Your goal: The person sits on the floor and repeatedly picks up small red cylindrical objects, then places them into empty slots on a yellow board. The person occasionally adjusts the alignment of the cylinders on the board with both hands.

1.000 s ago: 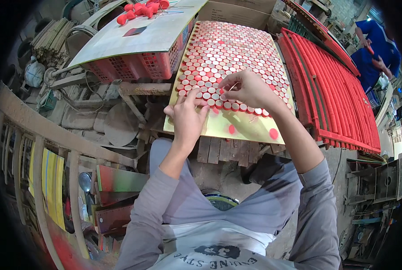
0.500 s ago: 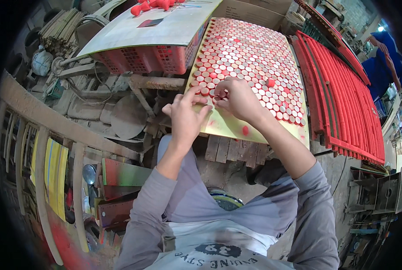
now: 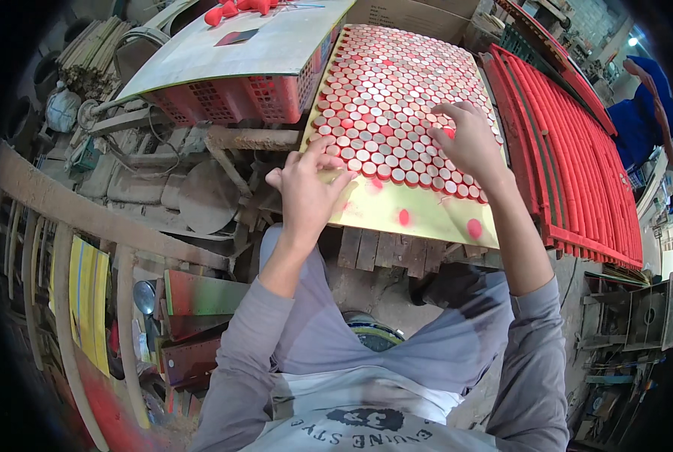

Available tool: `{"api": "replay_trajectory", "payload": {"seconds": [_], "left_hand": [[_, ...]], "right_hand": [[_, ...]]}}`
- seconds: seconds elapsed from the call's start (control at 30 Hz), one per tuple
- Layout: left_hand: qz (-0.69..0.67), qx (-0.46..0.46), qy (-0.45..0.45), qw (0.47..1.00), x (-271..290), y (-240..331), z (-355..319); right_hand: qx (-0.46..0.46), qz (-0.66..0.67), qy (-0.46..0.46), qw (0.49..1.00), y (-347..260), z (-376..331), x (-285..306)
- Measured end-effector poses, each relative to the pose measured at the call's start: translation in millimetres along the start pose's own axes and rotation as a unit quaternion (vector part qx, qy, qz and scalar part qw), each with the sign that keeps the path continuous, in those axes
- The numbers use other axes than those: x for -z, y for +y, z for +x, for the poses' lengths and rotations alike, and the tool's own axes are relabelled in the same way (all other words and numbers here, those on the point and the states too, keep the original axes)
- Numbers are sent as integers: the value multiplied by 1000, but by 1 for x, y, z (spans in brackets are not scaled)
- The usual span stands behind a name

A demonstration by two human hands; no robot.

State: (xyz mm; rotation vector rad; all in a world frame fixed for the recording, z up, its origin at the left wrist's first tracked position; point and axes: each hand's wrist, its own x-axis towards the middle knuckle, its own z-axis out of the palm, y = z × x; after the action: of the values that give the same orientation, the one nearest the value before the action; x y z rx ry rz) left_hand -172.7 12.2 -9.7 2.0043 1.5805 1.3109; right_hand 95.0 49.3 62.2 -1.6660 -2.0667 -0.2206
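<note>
The right hand [image 3: 468, 143] has moved away from the left hand [image 3: 306, 192]. A second ago both sat close together at the near edge of the packed tubes [image 3: 396, 90], fingertips almost touching. Now the right one lies flat farther in and to the right, palm down on the tube tops, well apart from the left fingers [image 3: 329, 154]. The left one has barely shifted; its fingers rest at the nearest row, over the bare yellow board [image 3: 419, 218]. The head has also tipped, so the board sits larger and more central in view.
</note>
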Motion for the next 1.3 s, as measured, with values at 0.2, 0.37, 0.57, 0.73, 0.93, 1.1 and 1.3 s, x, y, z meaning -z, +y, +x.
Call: {"api": "replay_trajectory", "payload": {"seconds": [0.2,0.37,0.57,0.73,0.93,1.1,1.3], "left_hand": [[-19,4,24,1000,12,5,5],[-135,0,36,990,31,4,-7],[-485,76,-71,868,21,38,-19],[-449,41,9,893,15,30,-38],[-243,-72,44,966,41,27,-60],[-296,-13,-37,954,53,14,-61],[-487,100,-77,864,42,-12,-36]], "right_hand": [[-40,21,-109,993,21,5,-7],[-95,102,-126,982,9,9,3],[-105,548,-229,798,-53,-7,22],[-133,587,-276,749,-96,-24,15],[-113,554,-359,743,-108,-30,16],[-67,502,-411,758,-112,-24,14],[-52,522,-360,772,-104,-1,9]]}}
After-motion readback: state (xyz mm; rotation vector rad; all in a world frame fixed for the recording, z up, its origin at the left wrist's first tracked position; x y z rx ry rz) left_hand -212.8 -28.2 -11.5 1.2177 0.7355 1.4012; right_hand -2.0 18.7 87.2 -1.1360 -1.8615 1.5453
